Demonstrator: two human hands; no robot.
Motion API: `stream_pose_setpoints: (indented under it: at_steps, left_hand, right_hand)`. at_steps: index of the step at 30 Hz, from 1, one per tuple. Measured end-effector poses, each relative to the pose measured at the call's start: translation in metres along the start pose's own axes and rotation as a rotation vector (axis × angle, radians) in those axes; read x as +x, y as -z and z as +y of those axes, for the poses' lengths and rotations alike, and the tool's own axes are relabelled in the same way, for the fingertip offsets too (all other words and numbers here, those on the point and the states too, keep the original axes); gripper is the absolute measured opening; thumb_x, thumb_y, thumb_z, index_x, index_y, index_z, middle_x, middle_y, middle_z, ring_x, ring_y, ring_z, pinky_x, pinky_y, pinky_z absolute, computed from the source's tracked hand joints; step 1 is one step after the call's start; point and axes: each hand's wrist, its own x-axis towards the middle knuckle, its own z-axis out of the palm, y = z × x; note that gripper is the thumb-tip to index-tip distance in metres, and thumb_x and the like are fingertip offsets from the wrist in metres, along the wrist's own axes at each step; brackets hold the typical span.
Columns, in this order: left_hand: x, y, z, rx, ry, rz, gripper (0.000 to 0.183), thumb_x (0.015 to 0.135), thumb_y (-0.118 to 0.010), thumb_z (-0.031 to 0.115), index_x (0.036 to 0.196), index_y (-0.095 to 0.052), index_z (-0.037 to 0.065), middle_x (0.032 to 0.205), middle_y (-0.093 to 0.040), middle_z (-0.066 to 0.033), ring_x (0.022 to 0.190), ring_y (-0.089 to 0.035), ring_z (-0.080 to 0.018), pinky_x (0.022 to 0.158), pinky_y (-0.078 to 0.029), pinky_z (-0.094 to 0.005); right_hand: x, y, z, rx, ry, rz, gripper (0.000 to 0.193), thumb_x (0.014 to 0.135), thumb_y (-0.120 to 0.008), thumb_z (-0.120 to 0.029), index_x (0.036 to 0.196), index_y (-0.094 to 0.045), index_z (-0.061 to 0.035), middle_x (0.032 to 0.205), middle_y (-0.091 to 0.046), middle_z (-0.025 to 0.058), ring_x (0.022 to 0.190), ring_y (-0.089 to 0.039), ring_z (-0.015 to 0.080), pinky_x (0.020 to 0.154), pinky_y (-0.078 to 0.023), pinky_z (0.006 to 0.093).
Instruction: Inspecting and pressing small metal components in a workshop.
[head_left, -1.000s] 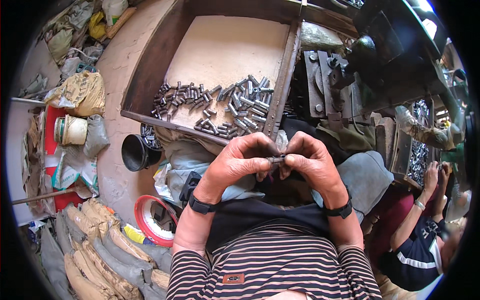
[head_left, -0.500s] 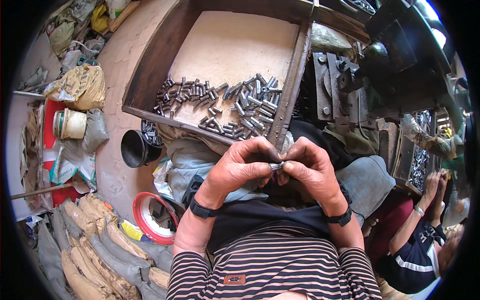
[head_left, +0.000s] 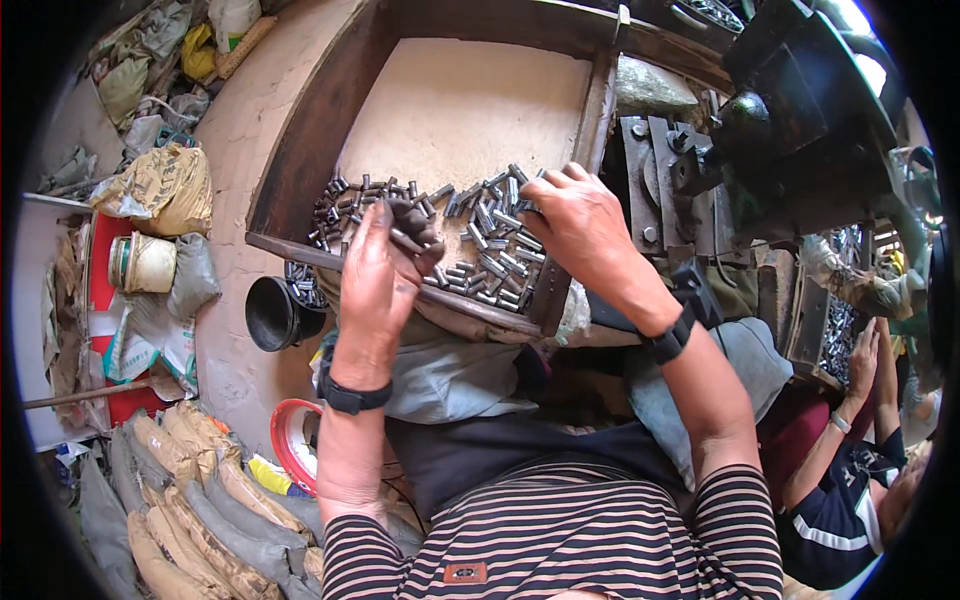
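Note:
My left hand (head_left: 382, 268) is raised over the near edge of a wooden tray, palm partly up. Its blackened fingers curl around a short dark metal tube (head_left: 404, 240). To the right, my right hand (head_left: 585, 222) reaches into the tray with its fingertips pinched at the edge of a pile of shiny metal pins (head_left: 490, 218). Whatever lies between those fingertips is hidden. Darker short metal tubes (head_left: 335, 205) are heaped behind and left of my left hand.
The wooden tray (head_left: 290, 150) has high dark sides. A black bucket (head_left: 272, 312) with metal pieces beside it stands left, near a red-rimmed basin (head_left: 292, 440). Dark machinery (head_left: 800, 110) rises at the right. Full sacks (head_left: 190, 500) lie lower left; a co-worker (head_left: 835, 500) sits right.
My hands were together over my lap, holding small metal pieces. They have parted and moved forward: the left to the tray's near edge, the right to the shiny pins.

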Motion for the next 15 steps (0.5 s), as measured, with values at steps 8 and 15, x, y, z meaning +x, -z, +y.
stream_pose_setpoints:
  at_steps: [8,15]
  left_hand:
    - [0.058,0.035,0.019,1.463,-0.428,-0.069,0.023,0.082,-0.061,0.013,0.099,-0.063,-0.002,0.077,-0.063,-0.0120,0.072,-0.062,-0.0208,0.066,-0.049,-0.0335]
    - [0.074,0.021,-0.007,1.999,-0.311,0.020,0.033,0.078,-0.067,0.018,0.107,-0.062,0.003,0.101,-0.063,-0.0189,0.095,-0.060,-0.0371,0.083,-0.048,-0.0445]
  right_hand:
    - [0.015,-0.034,0.018,-0.192,0.052,-0.150,0.007,0.078,-0.061,-0.013,0.083,-0.061,-0.0085,0.082,-0.064,0.0067,0.088,-0.059,0.0261,0.076,-0.042,0.0412]
    - [0.014,-0.035,0.023,-0.146,0.045,-0.142,0.009,0.078,-0.061,-0.013,0.086,-0.060,-0.0092,0.080,-0.063,0.0075,0.087,-0.059,0.0258,0.076,-0.041,0.0410]
